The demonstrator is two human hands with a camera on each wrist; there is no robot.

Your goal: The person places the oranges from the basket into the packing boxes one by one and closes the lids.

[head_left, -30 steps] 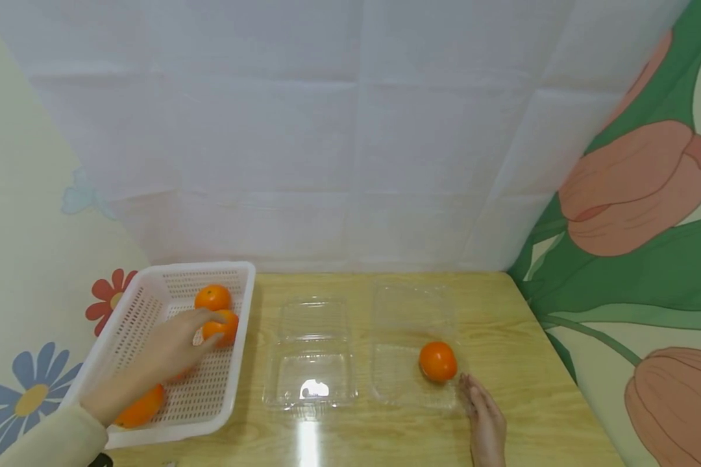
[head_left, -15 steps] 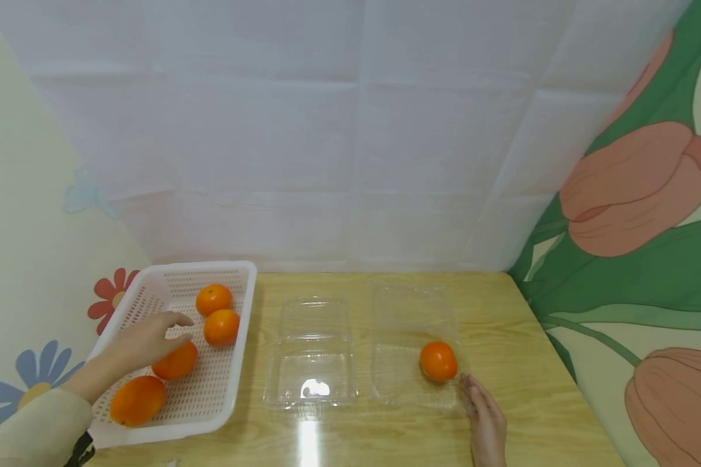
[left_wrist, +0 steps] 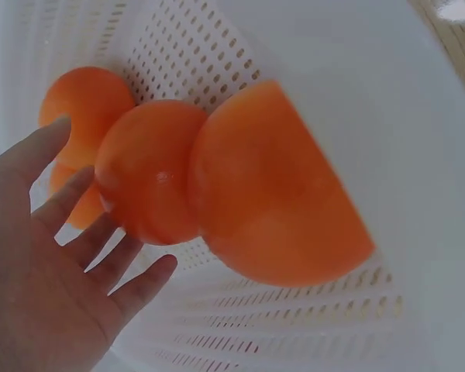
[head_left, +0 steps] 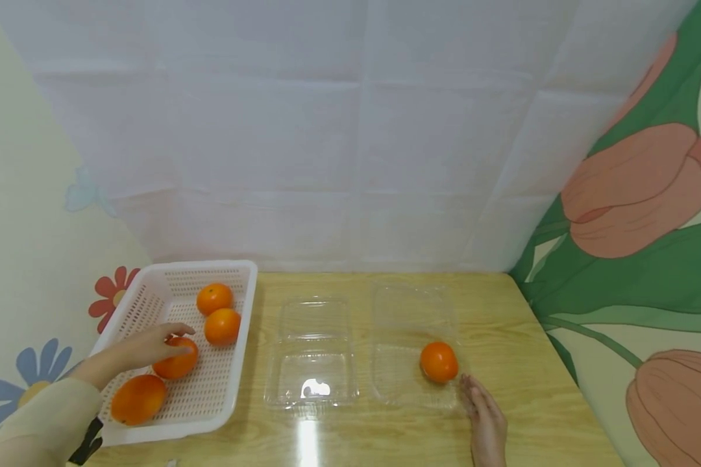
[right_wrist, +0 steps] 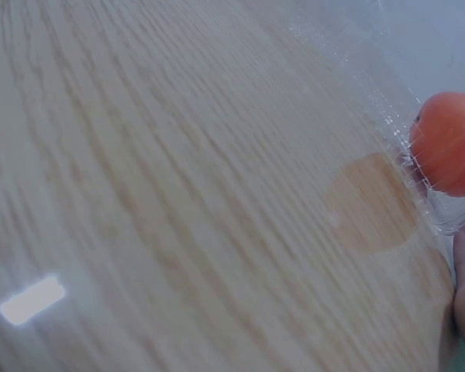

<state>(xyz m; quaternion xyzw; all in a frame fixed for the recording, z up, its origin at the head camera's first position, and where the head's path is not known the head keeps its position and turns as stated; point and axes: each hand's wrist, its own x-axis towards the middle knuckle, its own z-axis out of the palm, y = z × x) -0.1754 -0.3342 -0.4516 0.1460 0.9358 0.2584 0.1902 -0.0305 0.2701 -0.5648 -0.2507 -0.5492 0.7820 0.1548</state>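
Left hand over a fruit in the basket, right hand beside a clear container

Lower left of the head view: white rectangular perforated plastic basket (head_left: 175, 433), four round glossy orange fruits inside. Left hand (head_left: 143, 347) reaches in over the basket's left side, its fingers over the third orange fruit from the top (head_left: 178, 367). Left wrist view shows fingers and thumb spread apart, palm visible, nothing gripped; cannot tell whether the fingertips touch the fruit. Bottom orange fruit (head_left: 138, 400) lies just below the hand; two others, the top orange fruit (head_left: 215, 299) and the second orange fruit (head_left: 222, 326), sit together by the basket's right wall.

Lower centre: two clear plastic hinged containers, lids opened toward the upper part of the frame. Left clear container (head_left: 312, 373) shows a bright glare. Right clear container (head_left: 394, 373) holds a single orange fruit (head_left: 439, 362), near its right edge.

Lower right: right hand (head_left: 488, 420), fingers extended, close together, tips at that container's right edge; contact unclear. Right wrist view catches only part of the hand, lower right corner.

Surface: light wood-grain table (head_left: 537, 395). Behind: creased white cloth (head_left: 304, 143).
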